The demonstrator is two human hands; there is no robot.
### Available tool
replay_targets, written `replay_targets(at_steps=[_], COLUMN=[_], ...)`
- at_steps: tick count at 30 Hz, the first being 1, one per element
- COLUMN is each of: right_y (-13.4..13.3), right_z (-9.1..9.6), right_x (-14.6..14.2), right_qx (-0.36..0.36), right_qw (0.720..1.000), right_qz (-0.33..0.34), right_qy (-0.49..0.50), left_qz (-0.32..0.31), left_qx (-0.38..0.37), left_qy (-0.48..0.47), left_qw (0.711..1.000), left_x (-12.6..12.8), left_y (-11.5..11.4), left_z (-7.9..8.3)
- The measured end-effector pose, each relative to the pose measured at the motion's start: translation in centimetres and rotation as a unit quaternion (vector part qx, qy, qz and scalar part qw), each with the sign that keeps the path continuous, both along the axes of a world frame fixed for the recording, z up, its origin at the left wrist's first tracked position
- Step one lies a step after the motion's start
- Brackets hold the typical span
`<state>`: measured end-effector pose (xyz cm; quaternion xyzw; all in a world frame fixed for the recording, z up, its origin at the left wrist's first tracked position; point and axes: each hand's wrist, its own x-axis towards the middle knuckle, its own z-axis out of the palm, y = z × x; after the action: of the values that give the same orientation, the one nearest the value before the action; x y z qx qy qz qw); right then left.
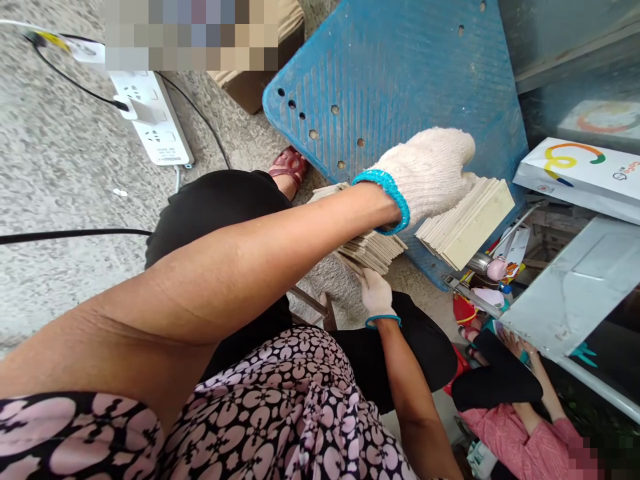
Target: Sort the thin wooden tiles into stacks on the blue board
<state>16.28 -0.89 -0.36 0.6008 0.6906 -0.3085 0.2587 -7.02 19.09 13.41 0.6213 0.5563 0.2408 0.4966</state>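
Both gloved hands grip stacks of pale boards [467,227] over grey concrete floor [55,173], beside blue panel [400,73]

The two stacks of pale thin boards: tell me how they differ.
The stack in the left hand, is held up against the blue panel, boards squared together. The stack at the right hand, sits lower over the lap, boards fanned and partly hidden by the arm. Both are pale, thin and wooden-looking.

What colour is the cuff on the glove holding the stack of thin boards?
Turquoise blue, on a cream knit glove; the cuff shows clearly in the head view.
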Motion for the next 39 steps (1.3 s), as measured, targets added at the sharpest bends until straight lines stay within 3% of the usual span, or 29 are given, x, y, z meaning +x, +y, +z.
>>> replay_targets(at_steps=[3,7,13,18,22,25,28,31,34,36,39], right_y=[1.9,5.1,9.6,12.3,13.9,14.6,14.5,13.1,11.0,9.8,9.3], right_z=[2.3,7.3,14.6,17.6,17.4,16.0,14.4,13.1,12.2,11.9,11.7], right_x=[1.0,3.2,6.5,7.0,6.3,5.6,4.3,2.1,-1.3,-3.7,-6.7], right_qx=[0.001,-0.014,-0.056,-0.015,0.005,0.039,0.187,0.315,0.303,0.261,0.228], right_qw=[0.999,0.997,0.959,0.943,0.927,0.891,0.829,0.779,0.789,0.815,0.86], right_qz=[-0.026,-0.06,-0.184,-0.217,-0.251,-0.298,-0.371,-0.421,-0.434,-0.428,-0.418], right_qy=[0.021,0.052,0.209,0.251,0.279,0.34,0.374,0.34,0.312,0.29,0.182], left_qz=[-0.07,-0.184,-0.372,-0.388,-0.331,-0.278,-0.22,-0.152,-0.075,-0.032,0.012], left_qx=[-0.045,-0.055,-0.103,-0.136,-0.157,-0.16,-0.174,-0.175,-0.171,-0.168,-0.163], left_qy=[0.028,0.072,0.073,-0.004,0.003,0.018,0.007,0.008,0.012,0.016,0.032], left_qw=[0.996,0.979,0.919,0.911,0.931,0.947,0.96,0.973,0.982,0.985,0.986], left_x=[0.3,1.0,2.5,3.7,4.0,3.7,3.0,2.1,1.5,1.4,1.5], left_y=[-0.4,-1.2,-1.5,-1.6,-1.7,-1.6,-1.3,-1.0,-0.7,-0.6,-0.6], left_z=[0.0,0.0,0.0,-0.6,-0.7,-0.5,-0.4,-0.2,-0.1,-0.1,-0.2])
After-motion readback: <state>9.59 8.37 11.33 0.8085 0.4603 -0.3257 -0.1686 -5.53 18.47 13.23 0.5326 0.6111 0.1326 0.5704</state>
